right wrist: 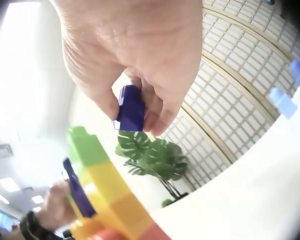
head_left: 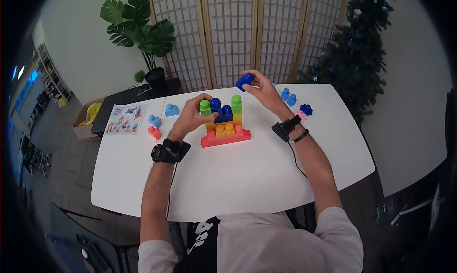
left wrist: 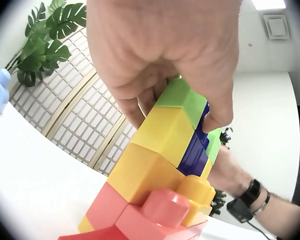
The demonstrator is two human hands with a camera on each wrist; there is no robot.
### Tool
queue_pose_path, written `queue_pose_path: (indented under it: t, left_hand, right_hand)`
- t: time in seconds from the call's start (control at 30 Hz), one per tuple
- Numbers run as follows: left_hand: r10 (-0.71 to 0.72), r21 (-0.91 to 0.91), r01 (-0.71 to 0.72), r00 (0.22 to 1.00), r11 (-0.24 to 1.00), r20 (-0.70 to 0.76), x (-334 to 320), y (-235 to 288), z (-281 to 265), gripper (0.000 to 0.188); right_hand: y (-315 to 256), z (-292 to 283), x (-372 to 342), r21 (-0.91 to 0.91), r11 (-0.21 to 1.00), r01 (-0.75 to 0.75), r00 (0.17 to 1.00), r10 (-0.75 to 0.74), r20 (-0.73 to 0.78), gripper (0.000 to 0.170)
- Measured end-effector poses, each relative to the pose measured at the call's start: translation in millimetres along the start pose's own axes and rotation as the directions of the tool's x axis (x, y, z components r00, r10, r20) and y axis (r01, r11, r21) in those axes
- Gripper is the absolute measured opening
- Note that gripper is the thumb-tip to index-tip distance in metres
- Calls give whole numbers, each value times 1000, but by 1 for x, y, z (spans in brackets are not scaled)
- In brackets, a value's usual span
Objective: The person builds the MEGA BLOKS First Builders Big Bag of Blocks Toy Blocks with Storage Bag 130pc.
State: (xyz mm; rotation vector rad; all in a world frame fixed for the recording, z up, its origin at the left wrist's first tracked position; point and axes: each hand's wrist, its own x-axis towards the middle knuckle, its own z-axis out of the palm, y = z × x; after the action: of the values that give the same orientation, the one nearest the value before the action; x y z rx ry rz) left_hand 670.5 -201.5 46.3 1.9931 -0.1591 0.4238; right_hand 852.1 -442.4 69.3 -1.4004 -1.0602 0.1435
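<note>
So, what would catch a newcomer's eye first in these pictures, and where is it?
Most likely the bright block tower near the middle of the white table, gripped by the left hand. Next, the dark blue block that the right hand holds in the air near the tower. Behind the table stands a lattice screen.

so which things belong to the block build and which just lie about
In use: block structure, held by left hand; dark blue block, in the right hand; picture sheet and loose blocks, probably.
Just about: potted plant, folding screen, decorated tree.
</note>
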Motion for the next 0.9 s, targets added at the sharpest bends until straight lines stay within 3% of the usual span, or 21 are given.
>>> queue_pose_path:
  t: [0.13, 0.2, 0.27, 0.33, 0.53, 0.67, 0.73, 0.9]
  left_hand:
    - [-11, -26, 11, 1000, 1000, -19, -2, -3, 4, 39]
    - [3, -65, -4, 1000, 998, -22, -4, -5, 7, 39]
    - [20, -102, -23, 999, 995, -31, -3, -5, 8, 39]
    - [73, -29, -74, 997, 997, -40, -5, -5, 10, 37]
    - [39, -158, -43, 999, 987, -30, -10, -8, 19, 34]
    - [60, -138, -61, 998, 989, -10, -13, -6, 20, 33]
    - [-14, -172, 17, 1000, 985, 18, -14, 1, 19, 29]
    - [-36, -155, 49, 996, 987, 83, -13, -9, 13, 29]
  right_hand:
    - [-41, 18, 1, 62, 993, 101, 991, -106, 78, 48]
    - [-45, 27, -3, -234, 955, 181, 960, -120, 253, 47]
    - [-30, 36, -9, -404, 883, 238, 918, -68, 392, 41]
    - [-24, 40, -14, -353, 912, 208, 924, -65, 376, 43]
    - [-29, 42, -15, -412, 877, 249, 916, -76, 393, 44]
    - [-29, 42, -14, -469, 836, 285, 909, -81, 408, 46]
    - [-28, 41, -14, -456, 840, 293, 909, -95, 407, 48]
    - [-30, 42, -13, -439, 856, 273, 912, -85, 401, 50]
